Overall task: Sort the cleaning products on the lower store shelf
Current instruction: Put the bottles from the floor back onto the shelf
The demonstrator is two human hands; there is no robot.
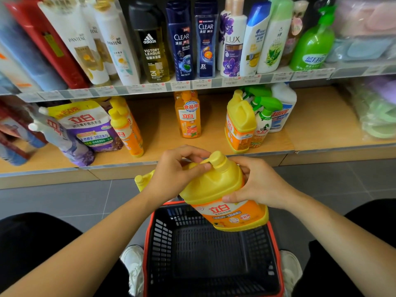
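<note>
The basket (pixel 147 243) lay under a yellow jug (pixel 214 189) — right grip (pixel 263 185) curled round its body, left grip (pixel 177 170) pinching its cap — held just before the lower shelf (pixel 310 125).

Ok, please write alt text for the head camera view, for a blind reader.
Two hands hold a yellow detergent jug above a red-rimmed shopping basket: the left hand pinches its pump spout, the right hand grips its side. The lower shelf carries a matching jug, an orange bottle and a green-topped spray bottle.
</note>
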